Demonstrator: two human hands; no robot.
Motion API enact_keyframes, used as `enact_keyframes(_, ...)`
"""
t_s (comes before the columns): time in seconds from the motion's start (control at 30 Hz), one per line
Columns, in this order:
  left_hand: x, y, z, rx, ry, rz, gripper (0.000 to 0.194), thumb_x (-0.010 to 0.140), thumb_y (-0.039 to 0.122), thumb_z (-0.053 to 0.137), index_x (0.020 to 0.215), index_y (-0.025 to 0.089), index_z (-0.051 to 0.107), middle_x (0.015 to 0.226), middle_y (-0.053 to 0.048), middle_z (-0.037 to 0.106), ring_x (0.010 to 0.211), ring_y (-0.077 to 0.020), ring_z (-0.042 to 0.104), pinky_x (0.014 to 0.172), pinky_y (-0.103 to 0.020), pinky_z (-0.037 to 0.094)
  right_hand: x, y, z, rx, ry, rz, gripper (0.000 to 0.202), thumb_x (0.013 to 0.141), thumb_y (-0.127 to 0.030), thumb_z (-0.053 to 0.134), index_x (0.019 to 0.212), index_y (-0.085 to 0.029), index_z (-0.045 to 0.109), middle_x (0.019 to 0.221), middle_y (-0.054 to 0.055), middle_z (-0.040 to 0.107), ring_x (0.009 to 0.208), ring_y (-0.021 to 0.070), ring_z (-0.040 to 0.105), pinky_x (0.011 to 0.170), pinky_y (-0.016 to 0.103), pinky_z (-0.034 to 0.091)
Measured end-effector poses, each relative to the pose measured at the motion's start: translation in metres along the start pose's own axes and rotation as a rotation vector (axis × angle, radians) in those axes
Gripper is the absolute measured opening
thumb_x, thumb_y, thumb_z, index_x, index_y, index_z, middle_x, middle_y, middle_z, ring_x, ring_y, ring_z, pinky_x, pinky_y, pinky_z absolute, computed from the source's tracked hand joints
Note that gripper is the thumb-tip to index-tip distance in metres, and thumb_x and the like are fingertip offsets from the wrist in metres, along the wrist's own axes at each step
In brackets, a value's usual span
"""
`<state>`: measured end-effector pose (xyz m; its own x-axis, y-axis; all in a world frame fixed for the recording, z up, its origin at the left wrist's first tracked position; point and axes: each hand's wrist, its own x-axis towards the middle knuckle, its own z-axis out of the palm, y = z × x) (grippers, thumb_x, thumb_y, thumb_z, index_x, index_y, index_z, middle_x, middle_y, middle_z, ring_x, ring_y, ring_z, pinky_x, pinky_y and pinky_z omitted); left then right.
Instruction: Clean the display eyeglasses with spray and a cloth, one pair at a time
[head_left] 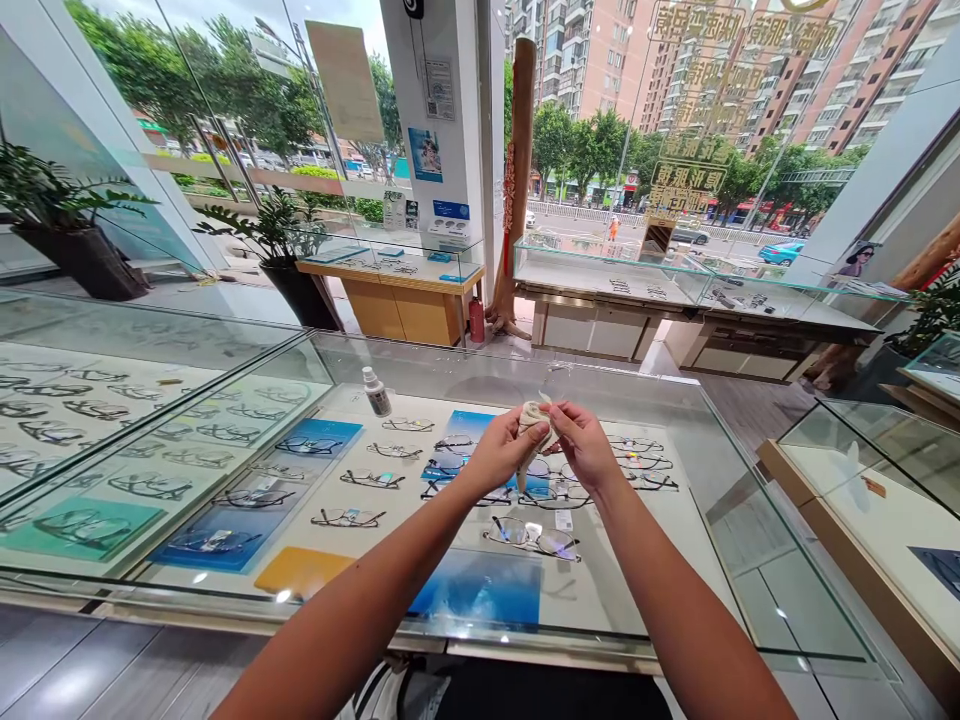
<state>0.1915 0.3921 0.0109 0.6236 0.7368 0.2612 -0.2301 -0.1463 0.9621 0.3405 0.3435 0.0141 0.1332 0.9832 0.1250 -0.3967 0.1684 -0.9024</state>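
Note:
Above a glass display case [592,610], my left hand [504,452] is closed around a bunched, pale beige cloth [535,420]. Part of the cloth hangs down below the fingers. My right hand [583,445] pinches at the cloth's right side, close to the left fingertips. Whether something lies inside the folds is hidden. A white spray bottle [377,394] stands on the glass to the left of my hands. Beneath the glass lie rows of eyeglasses, among them a pair [531,537] just below my hands.
More glass cases extend to the left [142,350] and right [862,560]. Beyond stand a potted plant [289,270], a wooden counter [405,305], a red fire extinguisher [476,322] and a tree trunk [519,180] near the windows.

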Motion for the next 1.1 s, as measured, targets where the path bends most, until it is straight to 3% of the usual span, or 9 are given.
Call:
enact_keyframes(0.2, 0.001, 0.002, 0.000, 0.012, 0.062, -0.044, 0.065, 0.088, 0.074, 0.066, 0.115, 0.016, 0.073, 0.077, -0.003, 0.072, 0.060, -0.0168, 0.063, 0.055, -0.026, 0.045, -0.002, -0.002, 0.004, 0.000, -0.026, -0.025, 0.041, 0.074, -0.055, 0.089, 0.093, -0.020, 0.081, 0.073, 0.000, 0.068, 0.059, 0.0119, 0.056, 0.052, 0.026, 0.051)
enact_keyframes(0.33, 0.003, 0.000, -0.002, 0.055, 0.066, -0.011, 0.063, 0.091, 0.075, 0.062, 0.106, 0.015, 0.074, 0.080, -0.006, 0.074, 0.069, -0.0180, 0.064, 0.061, -0.027, 0.047, -0.001, -0.005, 0.001, -0.005, 0.053, -0.051, 0.042, 0.071, -0.054, 0.091, 0.092, -0.019, 0.083, 0.075, 0.001, 0.067, 0.064, 0.0123, 0.053, 0.057, 0.027, 0.047)
enact_keyframes(0.47, 0.006, 0.000, -0.007, 0.087, 0.175, 0.019, 0.064, 0.092, 0.075, 0.060, 0.104, 0.014, 0.074, 0.091, -0.008, 0.076, 0.079, -0.0197, 0.064, 0.068, -0.028, 0.049, 0.002, -0.012, -0.008, 0.016, 0.159, -0.113, 0.041, 0.071, -0.053, 0.090, 0.094, -0.020, 0.082, 0.070, -0.002, 0.060, 0.062, 0.0113, 0.042, 0.060, 0.029, 0.042)
enact_keyframes(0.6, 0.011, 0.000, -0.019, 0.060, 0.295, 0.042, 0.066, 0.090, 0.076, 0.063, 0.109, 0.013, 0.073, 0.087, -0.006, 0.075, 0.075, -0.0174, 0.063, 0.068, -0.027, 0.048, 0.004, -0.020, -0.016, 0.035, 0.205, -0.144, 0.038, 0.073, -0.052, 0.089, 0.094, -0.021, 0.080, 0.062, -0.006, 0.046, 0.059, 0.0116, 0.033, 0.058, 0.030, 0.036)
enact_keyframes(0.83, 0.018, 0.007, -0.038, -0.046, 0.388, 0.072, 0.068, 0.088, 0.076, 0.065, 0.117, 0.014, 0.068, 0.089, -0.007, 0.077, 0.076, -0.0198, 0.069, 0.068, -0.029, 0.052, 0.004, -0.022, -0.021, 0.058, 0.212, -0.144, 0.034, 0.072, -0.049, 0.089, 0.091, -0.023, 0.079, 0.067, -0.003, 0.053, 0.061, 0.0124, 0.034, 0.062, 0.032, 0.038)
enact_keyframes(1.1, 0.018, 0.012, -0.037, -0.071, 0.424, 0.074, 0.066, 0.086, 0.075, 0.069, 0.113, 0.015, 0.065, 0.090, -0.007, 0.077, 0.077, -0.0206, 0.072, 0.068, -0.030, 0.054, 0.005, -0.022, -0.021, 0.050, 0.211, -0.152, 0.035, 0.072, -0.050, 0.089, 0.092, -0.023, 0.079, 0.066, -0.004, 0.051, 0.061, 0.0122, 0.034, 0.060, 0.031, 0.037)
